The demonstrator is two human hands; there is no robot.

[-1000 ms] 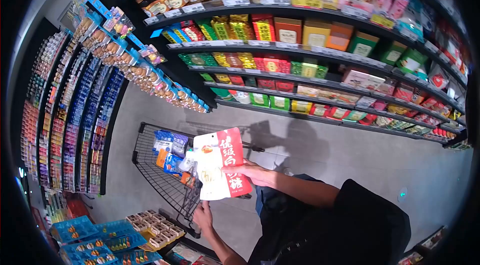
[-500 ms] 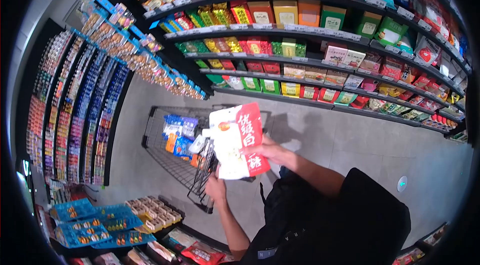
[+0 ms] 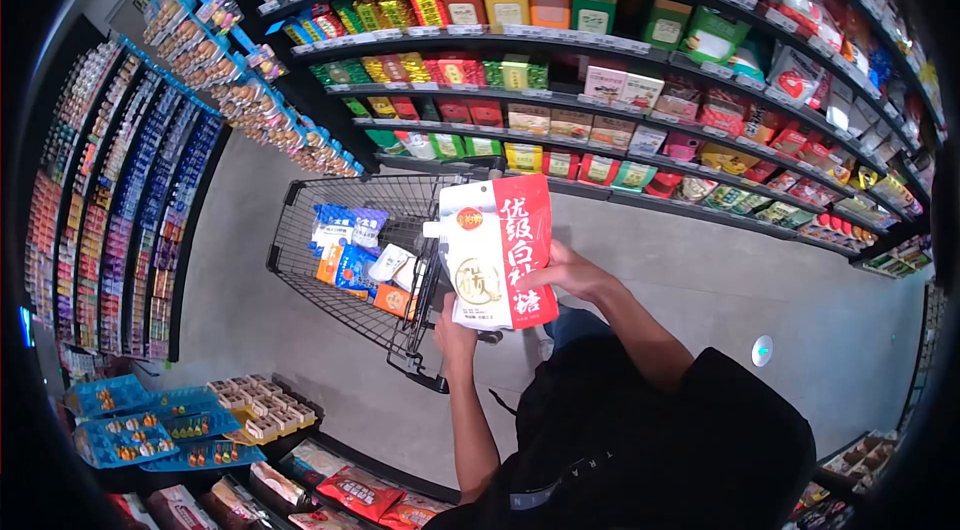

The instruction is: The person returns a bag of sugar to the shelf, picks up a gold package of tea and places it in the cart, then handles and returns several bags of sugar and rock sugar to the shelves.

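A red and white pouch with a white spout on its left side is held upright, its printed front facing the camera. My right hand grips its right edge, thumb across the front. My left hand is closed at the handle of the shopping cart, just below the pouch's lower left corner; its fingers are partly hidden. Inside the cart lie blue and white packages, an orange and blue package and a white package.
Long shelves of boxes and bags curve across the back and right. A shelf of small items stands at the left beside hanging packets. Blue trays and a low display are at the lower left. Grey floor lies between.
The pouch has moved right and slightly up and its print now shows sharply. The cart appears slightly further left, and the shelves have shifted left and up in view.
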